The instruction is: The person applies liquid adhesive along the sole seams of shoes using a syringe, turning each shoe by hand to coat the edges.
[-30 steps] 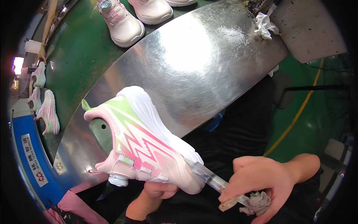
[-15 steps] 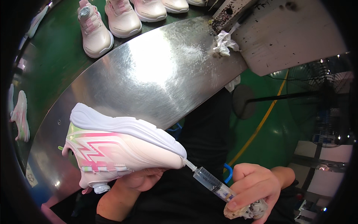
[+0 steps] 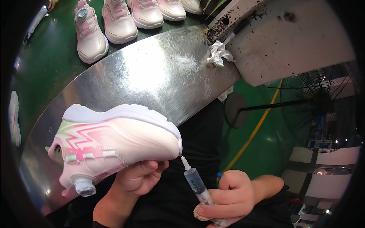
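My left hand (image 3: 138,178) grips a pale pink and white sneaker (image 3: 129,136) from beneath, near the toe. The shoe lies on its side in the air, white sole upward, heel to the left, with a round dial (image 3: 84,187) hanging low. My right hand (image 3: 234,193) is closed round a clear syringe (image 3: 194,180) with dark markings. Its white nozzle points up at the toe, where the sole meets the upper; whether the tip touches cannot be made out. A crumpled, stained wad (image 3: 200,212) is also pinched in my right hand.
A shiny metal tabletop (image 3: 114,91) curves beyond my hands. Several similar sneakers (image 3: 119,22) stand on the green surface behind it. White crumpled tissue (image 3: 219,53) lies by a stained metal panel (image 3: 289,41). A black floor fan (image 3: 315,95) stands to the right.
The sneaker has rolled, showing more of its side and upper. The syringe has swung steeper and moved left with my right hand, its nozzle now at the toe's front edge. The whole view has shifted slightly.
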`<state>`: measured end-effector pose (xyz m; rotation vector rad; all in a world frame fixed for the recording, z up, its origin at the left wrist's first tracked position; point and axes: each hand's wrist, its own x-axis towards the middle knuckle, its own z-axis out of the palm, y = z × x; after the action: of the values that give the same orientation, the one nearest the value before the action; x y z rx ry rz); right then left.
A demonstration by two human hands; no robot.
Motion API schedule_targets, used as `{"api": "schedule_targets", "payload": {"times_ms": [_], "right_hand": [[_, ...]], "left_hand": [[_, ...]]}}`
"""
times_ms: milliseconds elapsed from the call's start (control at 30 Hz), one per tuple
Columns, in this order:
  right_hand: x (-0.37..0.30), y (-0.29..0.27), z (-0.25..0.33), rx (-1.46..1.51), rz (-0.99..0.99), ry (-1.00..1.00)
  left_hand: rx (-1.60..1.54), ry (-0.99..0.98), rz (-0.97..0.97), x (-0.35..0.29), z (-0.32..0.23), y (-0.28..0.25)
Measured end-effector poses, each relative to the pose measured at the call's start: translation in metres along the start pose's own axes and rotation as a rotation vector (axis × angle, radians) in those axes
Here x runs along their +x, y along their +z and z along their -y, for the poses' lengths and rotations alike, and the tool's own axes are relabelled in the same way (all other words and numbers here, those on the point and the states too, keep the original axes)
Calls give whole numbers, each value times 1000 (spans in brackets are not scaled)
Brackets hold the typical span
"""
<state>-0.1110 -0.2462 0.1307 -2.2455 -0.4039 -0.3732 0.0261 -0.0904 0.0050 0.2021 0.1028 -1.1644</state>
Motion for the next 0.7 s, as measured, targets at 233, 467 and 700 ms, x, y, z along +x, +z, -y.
{"api": "schedule_targets", "payload": {"times_ms": [233,467,700], "right_hand": [[-2,8,-2,-247,152,-29],[-19,24,-10,-321,37,-17],[-17,24,-9,-322,65,-19]], "left_hand": [[14,-29,-20,-1,-3,4],[72,-59,-42,-2,-4,14],[93,-58,-19,1,-3,13]]}}
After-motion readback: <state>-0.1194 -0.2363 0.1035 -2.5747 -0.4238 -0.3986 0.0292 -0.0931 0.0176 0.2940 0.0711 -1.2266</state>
